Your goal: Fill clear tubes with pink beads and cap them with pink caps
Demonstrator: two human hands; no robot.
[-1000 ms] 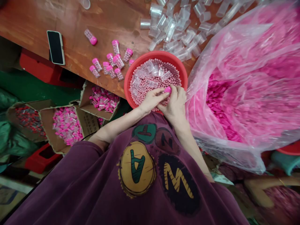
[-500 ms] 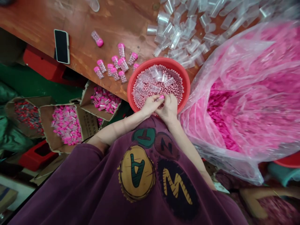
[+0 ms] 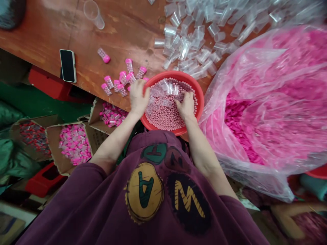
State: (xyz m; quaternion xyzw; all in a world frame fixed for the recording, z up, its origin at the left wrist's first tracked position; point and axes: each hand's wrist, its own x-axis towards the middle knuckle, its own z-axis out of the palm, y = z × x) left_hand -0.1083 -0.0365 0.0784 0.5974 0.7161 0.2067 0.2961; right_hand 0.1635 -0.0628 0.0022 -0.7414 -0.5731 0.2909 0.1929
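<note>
Resting in basin [image 3: 176, 73] (red, bead-filled): right hand [image 3: 186, 104].

the basin [image 3: 201, 97] sits at the table's [image 3: 127, 27] near edge with beads [image 3: 163, 117] in it; capped tubes [image 3: 122, 80] lie left of it, empty tubes [image 3: 194, 47] behind it, the bag [image 3: 268, 102] to its right, the phone [image 3: 67, 65] far left, cartons [image 3: 74, 143] below the edge

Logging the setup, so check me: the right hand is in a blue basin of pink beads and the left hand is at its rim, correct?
No, the basin is red, not blue, as the head view shows. The right hand is in its pink beads and the left hand is at its rim.
</note>
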